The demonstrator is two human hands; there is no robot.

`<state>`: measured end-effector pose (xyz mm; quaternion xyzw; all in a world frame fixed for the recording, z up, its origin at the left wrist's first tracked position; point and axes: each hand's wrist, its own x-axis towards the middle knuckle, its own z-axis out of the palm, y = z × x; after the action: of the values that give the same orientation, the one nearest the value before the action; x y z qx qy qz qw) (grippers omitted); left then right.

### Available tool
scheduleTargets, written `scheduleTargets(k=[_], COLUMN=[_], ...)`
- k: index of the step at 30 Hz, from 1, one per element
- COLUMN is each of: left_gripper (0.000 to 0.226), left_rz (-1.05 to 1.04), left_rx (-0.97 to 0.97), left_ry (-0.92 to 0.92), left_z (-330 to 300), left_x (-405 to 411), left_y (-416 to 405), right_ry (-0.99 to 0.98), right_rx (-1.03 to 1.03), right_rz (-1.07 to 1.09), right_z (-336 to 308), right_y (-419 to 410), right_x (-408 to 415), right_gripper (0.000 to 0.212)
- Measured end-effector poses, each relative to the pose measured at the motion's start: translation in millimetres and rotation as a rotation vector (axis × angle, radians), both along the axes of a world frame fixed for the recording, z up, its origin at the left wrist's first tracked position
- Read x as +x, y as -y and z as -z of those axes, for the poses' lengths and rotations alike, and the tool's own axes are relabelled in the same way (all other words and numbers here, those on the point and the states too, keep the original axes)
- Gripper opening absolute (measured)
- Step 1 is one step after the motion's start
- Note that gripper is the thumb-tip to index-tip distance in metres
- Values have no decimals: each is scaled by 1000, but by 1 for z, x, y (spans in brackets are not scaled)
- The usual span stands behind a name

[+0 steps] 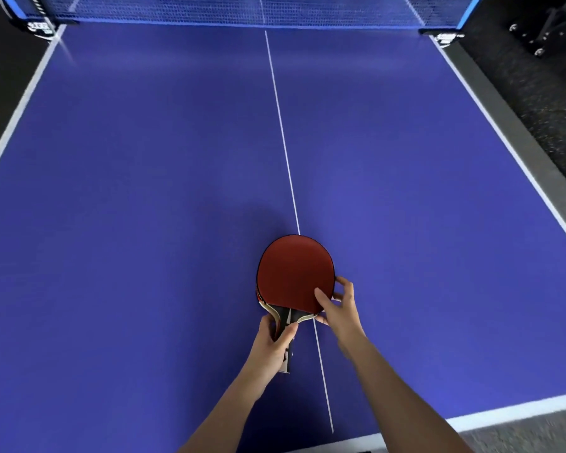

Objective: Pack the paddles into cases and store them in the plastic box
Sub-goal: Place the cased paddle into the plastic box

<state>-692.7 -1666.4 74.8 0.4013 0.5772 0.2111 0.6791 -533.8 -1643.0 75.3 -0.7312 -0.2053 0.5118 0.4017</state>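
A: Head view — left hand [272, 346] curled tight around stacked handles; seemingly two paddles [294, 276], red face up.

B: Right hand [339, 305]?

A: Thumb and fingertips [319, 294] pinching the blade's near-right edge, just beyond the left fingers.

B: Progress?

A: Early, I'd judge. No case, no plastic box visible; only the table [144, 191] and net [242, 9] farther out.

Stacked paddles [293, 276], red face up, handles toward camera

paddle handle [283, 348] hidden in left hand [272, 346], net [242, 8] cropped
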Motion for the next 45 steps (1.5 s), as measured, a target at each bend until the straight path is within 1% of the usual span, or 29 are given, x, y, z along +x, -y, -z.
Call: scheduleTargets(k=[4,8,10,14,18,21,24,28,32,35,39,42,45], left_gripper=[27,33,30,18,18,20,18,22,14,13,16,21,22], left_rz=[61,116,150,212,271,315,339,420,498,560,588,602,595], left_rx=[20,38,45,60,80,108,105,114,138,167,182,152,126], left_ry=[24,37,39,56,54,36,66,83,118,129,140,136,149], left_z=[-2,-6,-11,-20,-28,-34,-40,-44,-50,-53,-54,-52,-47], left_x=[10,25,36,62,97,135,177,237,296,332,381,421,469], left_y=[-2,2,7,26,61,98,140,197,240,258,267,266,258], right_ry=[27,55,71,103,116,141,177,206,212,218,184,178,180], right_rx=[55,109,130,169,200,215,233,240,261,273,279,272,266], right_rz=[72,151,188,239,289,346,397,481,617,691,756,775,776], right_z=[-4,-11,-15,-22,-30,-37,-44,-53,-61,-63,-61,-56,-53], right_y=[10,25,35,62,103,147,196,265,321,348,367,369,360], right_x=[11,27,37,61,96,132,170,228,279,311,357,397,445], right_gripper=[47,44,43,43,43,45,46,46,44,45,45,40,42])
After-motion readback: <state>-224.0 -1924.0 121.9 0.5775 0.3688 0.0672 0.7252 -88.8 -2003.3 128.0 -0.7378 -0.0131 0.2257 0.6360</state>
